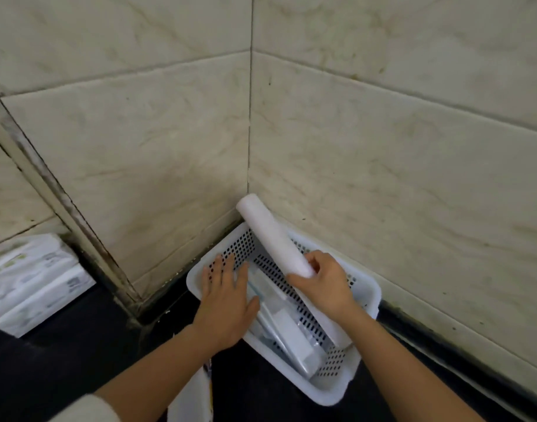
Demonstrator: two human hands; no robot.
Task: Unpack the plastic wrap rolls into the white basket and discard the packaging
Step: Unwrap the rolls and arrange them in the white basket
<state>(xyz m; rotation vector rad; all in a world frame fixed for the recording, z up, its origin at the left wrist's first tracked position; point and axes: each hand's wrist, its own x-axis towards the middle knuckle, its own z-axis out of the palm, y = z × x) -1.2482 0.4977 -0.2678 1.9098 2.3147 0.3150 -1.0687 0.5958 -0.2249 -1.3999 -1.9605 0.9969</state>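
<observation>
Roll held over the white basket in the tiled corner

The right hand (323,284) grips the near end of a white plastic wrap roll (271,234), fingers curled round it — the roll tilts up and away, its far end raised above the basket's back rim toward the wall corner. The left hand (227,300) lies flat and spread, palm down, over the left side of the white basket (346,388), holding nothing that can be made out. Inside the basket lie a second white roll (328,318) along the right wall and some clear-wrapped packs (287,330) (their contents are hard to read). The basket sits on a dark counter (78,345), touching the tiled wall (413,178). Stacked white packages (30,281) stand well apart at the left.
</observation>
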